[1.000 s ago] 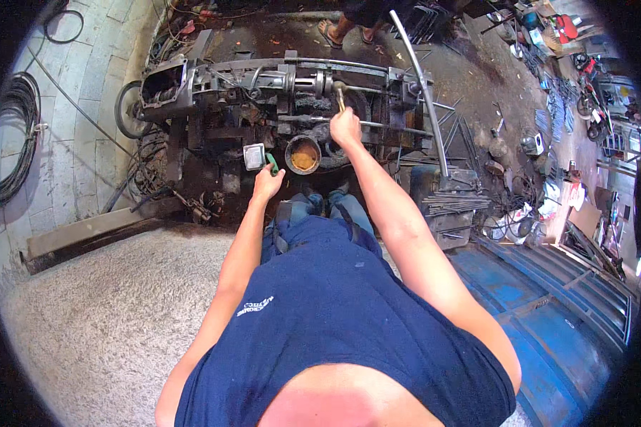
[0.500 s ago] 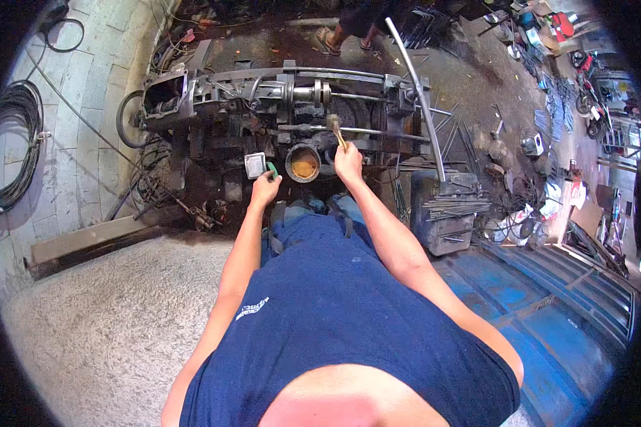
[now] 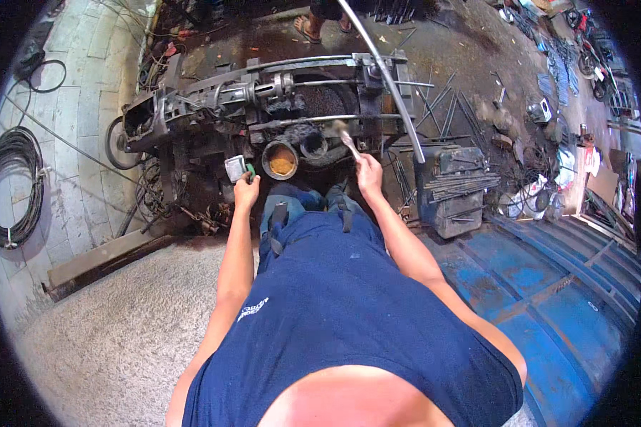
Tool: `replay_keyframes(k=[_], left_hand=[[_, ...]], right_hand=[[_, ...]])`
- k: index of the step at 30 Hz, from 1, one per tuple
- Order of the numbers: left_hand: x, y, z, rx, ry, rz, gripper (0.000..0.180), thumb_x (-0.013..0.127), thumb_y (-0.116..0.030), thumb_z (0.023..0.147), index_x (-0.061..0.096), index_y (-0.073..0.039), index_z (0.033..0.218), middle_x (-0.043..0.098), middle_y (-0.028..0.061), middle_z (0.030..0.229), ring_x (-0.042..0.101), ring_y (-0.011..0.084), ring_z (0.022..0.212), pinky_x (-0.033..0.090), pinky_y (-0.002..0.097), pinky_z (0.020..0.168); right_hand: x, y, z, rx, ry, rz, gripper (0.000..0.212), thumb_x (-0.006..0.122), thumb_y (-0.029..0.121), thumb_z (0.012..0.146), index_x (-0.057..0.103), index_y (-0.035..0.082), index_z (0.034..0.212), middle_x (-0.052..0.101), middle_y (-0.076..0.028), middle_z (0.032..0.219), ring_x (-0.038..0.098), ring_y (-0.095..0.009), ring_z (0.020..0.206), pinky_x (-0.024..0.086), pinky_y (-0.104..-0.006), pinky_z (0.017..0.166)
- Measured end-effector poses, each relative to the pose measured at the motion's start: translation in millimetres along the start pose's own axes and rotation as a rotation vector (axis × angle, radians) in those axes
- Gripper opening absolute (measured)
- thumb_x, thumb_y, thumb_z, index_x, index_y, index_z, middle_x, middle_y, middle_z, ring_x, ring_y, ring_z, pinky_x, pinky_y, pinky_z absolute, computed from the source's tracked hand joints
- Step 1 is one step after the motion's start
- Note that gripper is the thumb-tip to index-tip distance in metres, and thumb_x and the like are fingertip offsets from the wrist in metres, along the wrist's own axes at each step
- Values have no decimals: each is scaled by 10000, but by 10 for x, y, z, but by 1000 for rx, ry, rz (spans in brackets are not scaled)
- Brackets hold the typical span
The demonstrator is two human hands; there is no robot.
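My left hand (image 3: 246,189) is closed round the green handle of a small object with a pale square head (image 3: 235,169); its exact kind is unclear. Just right of it stands a round pot (image 3: 266,154) with orange-yellow stuff inside. My right hand (image 3: 369,175) grips a brush (image 3: 350,141) by its pale handle, the bristly end pointing away from me and slightly left. Between the pot and the brush is a dark round opening (image 3: 313,146). Beyond both hands lies a long, greasy metal machine (image 3: 228,94) with shafts and bars.
A long metal rod (image 3: 392,82) slants above the machine's right end. Thin rods lie on a dark metal box (image 3: 454,203) at right. A person's sandaled foot (image 3: 306,28) is beyond the machine. Coiled cable (image 3: 14,185) hangs at left; blue metal panels (image 3: 541,313) lie at lower right.
My right hand has drawn back from the machine to the right, and the brush now tilts left. The dark round opening shows more clearly. My left hand keeps its hold.
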State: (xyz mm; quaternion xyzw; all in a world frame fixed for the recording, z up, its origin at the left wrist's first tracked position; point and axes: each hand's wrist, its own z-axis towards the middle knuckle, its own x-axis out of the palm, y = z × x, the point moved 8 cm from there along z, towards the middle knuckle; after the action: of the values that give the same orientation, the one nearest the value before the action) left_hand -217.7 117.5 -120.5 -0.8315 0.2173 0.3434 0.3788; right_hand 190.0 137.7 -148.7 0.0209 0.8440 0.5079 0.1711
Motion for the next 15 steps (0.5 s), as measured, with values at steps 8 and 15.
replay_keyframes(k=[8, 15], left_hand=[[13, -199, -103, -74, -48, 70, 515, 649, -318, 792, 582, -39, 1220, 632, 261, 1077, 609, 352, 1048, 464, 406, 910], [87, 72, -88, -93, -8, -28, 529, 639, -332, 812, 561, -36, 1242, 628, 242, 1108, 606, 342, 1058, 461, 391, 920]], right_hand=[[-1268, -1385, 284, 228, -510, 121, 185, 468, 159, 844, 626, 69, 805, 472, -12, 593, 451, -114, 459, 352, -271, 387], [-922, -612, 758, 364, -271, 332, 112, 477, 101, 873, 563, 54, 819, 485, -46, 695, 471, -117, 516, 385, -274, 399]])
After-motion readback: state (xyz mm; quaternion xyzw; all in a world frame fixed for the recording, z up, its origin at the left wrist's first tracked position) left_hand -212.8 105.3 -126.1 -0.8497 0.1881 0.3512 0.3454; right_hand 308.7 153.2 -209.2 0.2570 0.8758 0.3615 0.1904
